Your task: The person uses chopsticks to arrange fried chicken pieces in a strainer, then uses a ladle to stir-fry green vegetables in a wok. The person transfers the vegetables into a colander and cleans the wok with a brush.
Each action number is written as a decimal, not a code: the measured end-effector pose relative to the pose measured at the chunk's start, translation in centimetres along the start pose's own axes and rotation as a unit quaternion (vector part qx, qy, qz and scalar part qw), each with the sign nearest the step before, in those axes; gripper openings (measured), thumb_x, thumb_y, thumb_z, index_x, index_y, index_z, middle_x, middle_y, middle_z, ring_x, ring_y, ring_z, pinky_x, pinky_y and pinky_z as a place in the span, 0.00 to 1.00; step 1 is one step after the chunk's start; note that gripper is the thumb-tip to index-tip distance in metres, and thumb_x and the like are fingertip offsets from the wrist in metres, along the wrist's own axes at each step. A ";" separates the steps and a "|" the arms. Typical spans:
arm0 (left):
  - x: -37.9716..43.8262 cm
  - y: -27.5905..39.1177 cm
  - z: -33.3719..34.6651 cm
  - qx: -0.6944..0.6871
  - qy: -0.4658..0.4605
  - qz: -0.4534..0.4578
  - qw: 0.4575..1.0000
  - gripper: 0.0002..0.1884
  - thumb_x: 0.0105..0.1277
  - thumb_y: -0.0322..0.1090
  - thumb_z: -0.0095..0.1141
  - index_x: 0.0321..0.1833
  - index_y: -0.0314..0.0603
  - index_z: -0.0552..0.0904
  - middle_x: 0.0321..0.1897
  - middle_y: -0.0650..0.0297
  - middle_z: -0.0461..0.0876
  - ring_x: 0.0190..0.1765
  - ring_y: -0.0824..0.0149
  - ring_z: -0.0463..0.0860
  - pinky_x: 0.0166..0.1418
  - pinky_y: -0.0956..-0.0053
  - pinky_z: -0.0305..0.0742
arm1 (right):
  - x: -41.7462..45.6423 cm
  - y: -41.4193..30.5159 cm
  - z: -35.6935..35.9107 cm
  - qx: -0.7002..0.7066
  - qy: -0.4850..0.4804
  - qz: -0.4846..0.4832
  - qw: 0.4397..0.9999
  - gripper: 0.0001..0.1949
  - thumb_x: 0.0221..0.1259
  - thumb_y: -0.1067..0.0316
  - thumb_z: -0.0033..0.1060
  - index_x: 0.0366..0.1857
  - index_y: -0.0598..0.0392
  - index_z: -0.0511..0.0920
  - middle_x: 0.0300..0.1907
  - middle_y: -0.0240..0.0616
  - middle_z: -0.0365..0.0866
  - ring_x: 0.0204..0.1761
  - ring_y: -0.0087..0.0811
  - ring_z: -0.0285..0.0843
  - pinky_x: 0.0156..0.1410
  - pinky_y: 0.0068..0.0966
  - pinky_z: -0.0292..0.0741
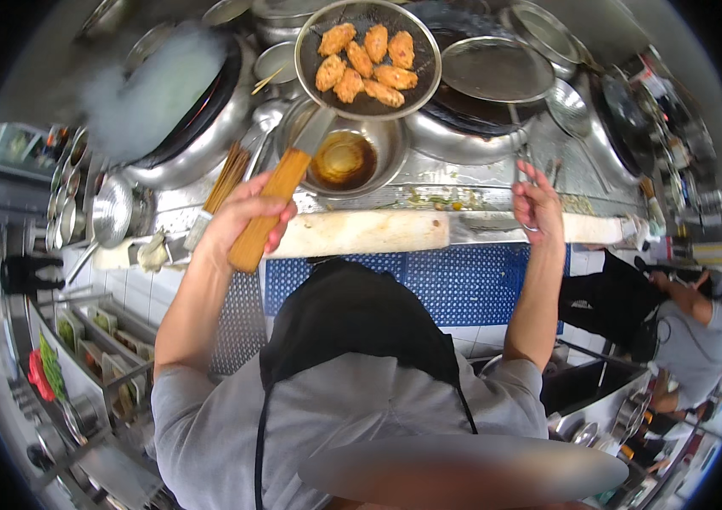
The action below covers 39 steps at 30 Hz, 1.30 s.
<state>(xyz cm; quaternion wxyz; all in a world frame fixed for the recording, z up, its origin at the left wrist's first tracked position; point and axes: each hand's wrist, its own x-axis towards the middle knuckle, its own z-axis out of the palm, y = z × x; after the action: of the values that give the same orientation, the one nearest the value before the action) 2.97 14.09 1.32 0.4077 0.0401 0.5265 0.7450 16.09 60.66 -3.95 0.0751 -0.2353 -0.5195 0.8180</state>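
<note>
My left hand point(249, 213) grips the flat wooden handle point(271, 210) of a round, dark strainer point(421, 80) with a metal rim. Several browned fried pieces, apparently chicken wings point(361, 60), lie spread in it. Below its near edge sits a steel bowl point(392, 159) with brown liquid point(343, 159) at the bottom. My right hand point(538, 201) is closed around the thin metal handle of a flat round mesh skimmer point(498, 69). That skimmer is held over a dark wok point(482, 121) on the right burner, hiding much of what is inside.
Steam rises from a wok point(208, 115) on the left. A pale board point(361, 233) runs along the counter's front edge. Wooden sticks point(228, 175) and a ladle point(268, 118) stand left of the bowl; a perforated skimmer point(568, 108) lies right. Another person point(692, 344) is behind, to the right.
</note>
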 end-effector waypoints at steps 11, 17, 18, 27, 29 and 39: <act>22.2 2.5 7.9 0.277 -0.015 0.042 0.960 0.10 0.62 0.25 0.57 0.45 0.34 0.74 0.26 0.59 0.79 0.20 0.67 0.79 0.21 0.70 0.76 | 1.6 1.6 3.6 0.037 -0.009 0.034 0.999 0.18 0.70 0.77 0.47 0.63 0.51 0.70 0.27 0.33 0.74 0.20 0.19 0.63 0.20 0.16 0.58; 26.6 2.0 8.0 0.582 0.085 0.197 0.784 0.17 0.59 0.28 0.59 0.49 0.28 0.75 0.37 0.37 0.85 0.39 0.41 0.87 0.45 0.52 0.83 | 1.6 1.5 4.3 0.045 0.018 0.025 0.999 0.18 0.69 0.78 0.48 0.61 0.53 0.69 0.27 0.34 0.75 0.19 0.19 0.65 0.19 0.18 0.59; 26.5 1.7 8.2 0.623 0.101 0.226 0.742 0.19 0.59 0.28 0.59 0.52 0.28 0.75 0.39 0.35 0.85 0.42 0.38 0.87 0.48 0.50 0.83 | 1.4 1.3 4.4 0.045 0.020 0.023 0.999 0.18 0.68 0.78 0.48 0.61 0.53 0.69 0.27 0.35 0.75 0.20 0.20 0.66 0.20 0.18 0.60; 20.6 0.6 5.3 0.599 0.169 0.257 0.740 0.30 0.60 0.30 0.58 0.68 0.34 0.71 0.40 0.36 0.85 0.44 0.39 0.87 0.51 0.52 0.82 | 0.1 -2.0 6.0 -0.127 0.083 0.012 0.988 0.17 0.67 0.79 0.48 0.58 0.56 0.72 0.24 0.32 0.74 0.15 0.19 0.62 0.15 0.17 0.56; 17.1 1.0 4.8 0.521 0.151 0.230 0.808 0.28 0.60 0.30 0.58 0.65 0.29 0.71 0.36 0.37 0.85 0.38 0.41 0.88 0.46 0.54 0.84 | 0.0 -2.5 6.3 -0.201 0.103 -0.008 0.974 0.18 0.65 0.80 0.48 0.58 0.59 0.72 0.24 0.34 0.75 0.15 0.20 0.65 0.14 0.20 0.58; 2.5 -2.4 -3.7 0.044 0.012 0.079 0.996 0.22 0.63 0.27 0.56 0.61 0.36 0.74 0.29 0.59 0.80 0.19 0.70 0.79 0.19 0.75 0.75 | 4.5 -2.3 7.1 -0.651 0.205 -0.197 0.704 0.23 0.55 0.74 0.53 0.58 0.57 0.81 0.40 0.58 0.86 0.39 0.53 0.87 0.48 0.42 0.81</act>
<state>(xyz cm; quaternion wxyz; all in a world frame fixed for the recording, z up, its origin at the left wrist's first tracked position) 0.92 13.22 -3.20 0.3384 0.0904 0.5589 0.7516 8.58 57.56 -0.86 0.1670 -0.2799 -0.9290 0.1753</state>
